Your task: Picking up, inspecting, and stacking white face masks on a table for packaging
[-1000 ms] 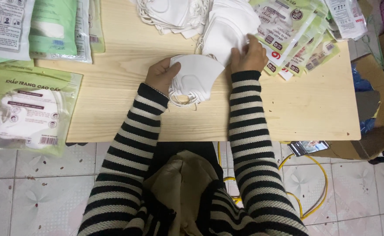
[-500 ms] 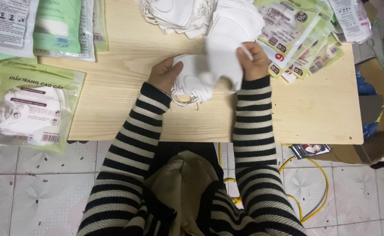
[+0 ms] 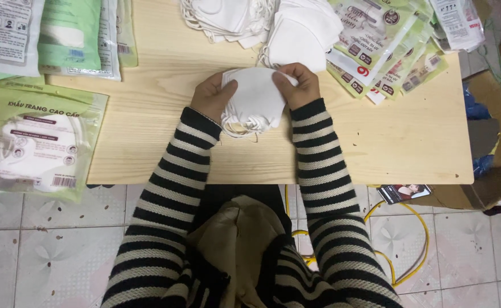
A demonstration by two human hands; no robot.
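Fingers of left hand (image 3: 213, 97) and right hand (image 3: 300, 85) pinch stacked white masks (image 3: 256, 100) beside filled packets (image 3: 39, 145)

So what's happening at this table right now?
A person in a striped sweater holds a small stack of white face masks between the left hand and right hand, over a wooden table. More loose masks lie just beyond, with green printed pouches to the right.
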